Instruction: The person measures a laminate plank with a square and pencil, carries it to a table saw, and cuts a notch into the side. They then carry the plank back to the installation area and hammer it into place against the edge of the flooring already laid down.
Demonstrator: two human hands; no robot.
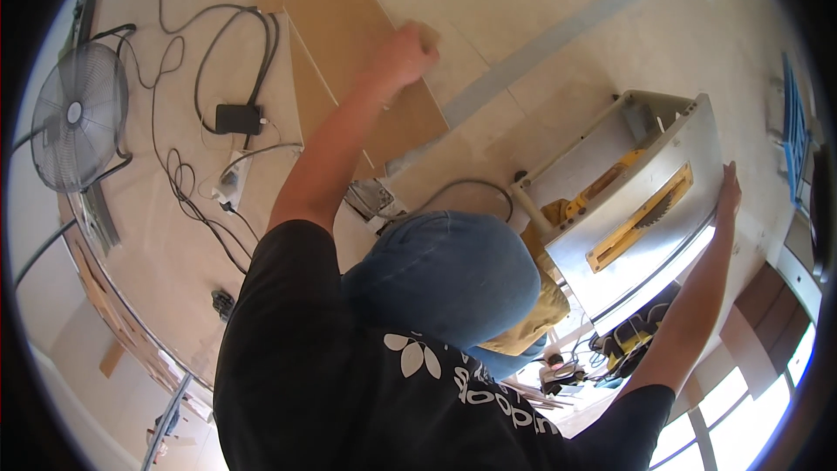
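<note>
In the head view, over brown cardboard (357, 35) spread on the pale floor (610, 52), reaches out with the left hand (408, 54), motion-blurred and with fingers curled in; cannot tell whether anything sits inside the curl. Well apart from it, at the right, touches the outer edge of a table saw (571, 255) with the right hand (731, 190); cannot tell how far around that edge the fingers close. To the right of the body, in front of the right forearm, has this saw tipped, not level, with its shiny metal top facing up and rightward. In that top, shows a long yellow insert plate (606, 250) with a toothed blade (664, 209) standing through it. Between the arms, bends forward in a black shirt (296, 340), above rounded blue cloth (436, 270). Beyond the left forearm, includes a round wire-caged fan (78, 118), a black box (237, 119) among loose dark cables (155, 96), and a white power strip (231, 179). Across the floor beside the cardboard, runs as a grey band (558, 39), slantwise. Below the saw, near the right forearm, crowds together yellow-and-black gear (629, 340), too cluttered to tell apart.
</note>
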